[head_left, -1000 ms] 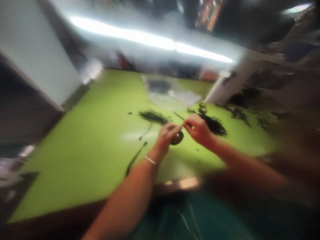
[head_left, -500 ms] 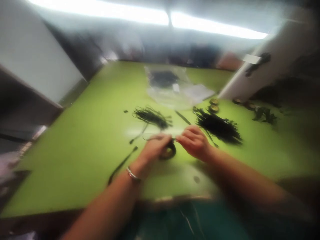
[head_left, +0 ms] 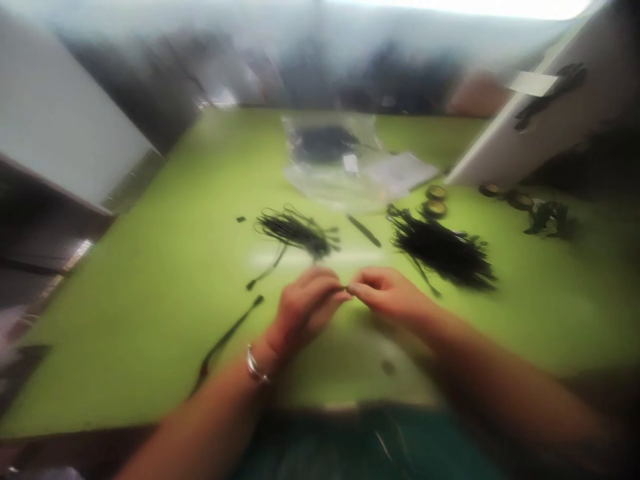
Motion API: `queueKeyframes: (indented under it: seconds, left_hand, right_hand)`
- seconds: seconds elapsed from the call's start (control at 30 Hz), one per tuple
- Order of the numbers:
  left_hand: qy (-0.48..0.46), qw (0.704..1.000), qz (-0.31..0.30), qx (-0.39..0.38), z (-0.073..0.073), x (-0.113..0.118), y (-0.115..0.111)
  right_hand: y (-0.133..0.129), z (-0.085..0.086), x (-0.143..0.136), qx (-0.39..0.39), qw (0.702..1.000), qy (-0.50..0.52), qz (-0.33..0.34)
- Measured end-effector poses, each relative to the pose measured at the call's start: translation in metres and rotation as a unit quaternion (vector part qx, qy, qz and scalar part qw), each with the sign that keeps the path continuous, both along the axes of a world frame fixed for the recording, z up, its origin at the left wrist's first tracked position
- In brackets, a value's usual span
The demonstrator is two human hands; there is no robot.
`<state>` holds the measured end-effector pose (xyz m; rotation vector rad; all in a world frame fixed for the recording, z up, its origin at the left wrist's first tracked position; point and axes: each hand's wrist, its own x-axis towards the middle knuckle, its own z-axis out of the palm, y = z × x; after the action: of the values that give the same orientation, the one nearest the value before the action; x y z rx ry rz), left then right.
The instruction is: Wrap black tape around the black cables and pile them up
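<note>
Clamping a thin dark piece (head_left: 345,288), mostly hidden, in left hand (head_left: 307,303) and right hand (head_left: 387,291)

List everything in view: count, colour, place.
Table: one, green, centre
Plastic bag: one, clear, far side
Paper: one, white, beside bag
Cord bundles: two, black, behind hands
Slim strip: one, dark, between bundles
Small square: one, black, left
Strap: one, black, lower left
Rolls: about four, dark, right
Tangle: one, black, far right
Panels: two, pale, either side
Light: one, white, top
Held piece: one, dark, between fingertips
Bracelet: one, silver, left wrist
Clothing: one, teal, bottom
Left hand: one, bare, centre
Right hand: one, bare, centre
</note>
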<state>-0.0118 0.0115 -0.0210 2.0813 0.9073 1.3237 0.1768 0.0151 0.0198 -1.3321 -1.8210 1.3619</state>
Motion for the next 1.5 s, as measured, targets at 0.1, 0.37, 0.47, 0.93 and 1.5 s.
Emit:
queueKeyframes:
  seconds: [0.1,0.37,0.47,0.93,1.5]
  left_hand:
    - [-0.017,0.995,-0.040,-0.094,0.006,0.002,0.003]
    - [-0.144,0.871,-0.106,-0.458,0.015,-0.004,-0.001]
    - [-0.208,0.822,-0.159,-0.505,0.021,-0.005,-0.002]
    - [-0.018,0.984,0.003,-0.175,0.004,-0.005,0.004]
    - [0.066,0.997,-0.013,-0.030,0.001,-0.006,0.000]
  right_hand:
    - [-0.003,-0.002,0.000,0.062,0.998,0.004,-0.012]
    - [-0.002,-0.020,0.005,0.474,0.867,-0.149,0.022]
    - [0.000,-0.021,0.012,0.558,0.803,-0.204,0.045]
    - [0.004,-0.032,0.004,0.377,0.898,-0.211,0.081]
    - [0.002,-0.021,0.006,0.185,0.975,-0.111,0.050]
